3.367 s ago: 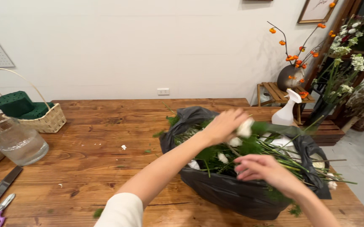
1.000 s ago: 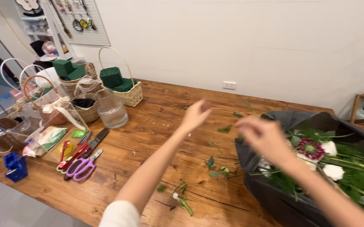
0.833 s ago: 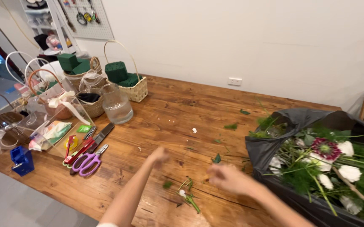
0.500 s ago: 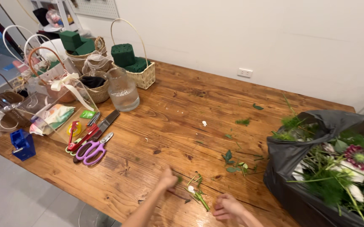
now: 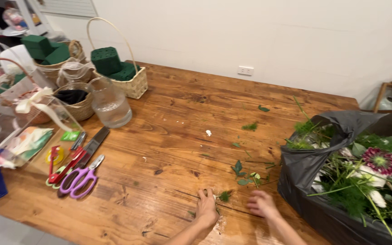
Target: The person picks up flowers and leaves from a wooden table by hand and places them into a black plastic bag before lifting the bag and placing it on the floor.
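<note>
Both hands rest flat and open on the wooden surface [image 5: 169, 136], holding nothing. The left hand [image 5: 206, 208] has its fingertips just left of a small green sprig [image 5: 225, 196], which lies between the two hands; the right hand [image 5: 261, 204] sits a bit further off. More leaf scraps [image 5: 246, 174] lie just beyond. A black bag of flowers [image 5: 304, 168] is to the right, scissors [image 5: 79, 179] and baskets [image 5: 130, 81] far left, and a white wall is behind.

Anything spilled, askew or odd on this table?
Yes. Green leaf and stem scraps lie scattered on the wooden table, beside the black bag of cut flowers, with a white bit farther up. Left hand and right hand rest among them near a sprig.
</note>
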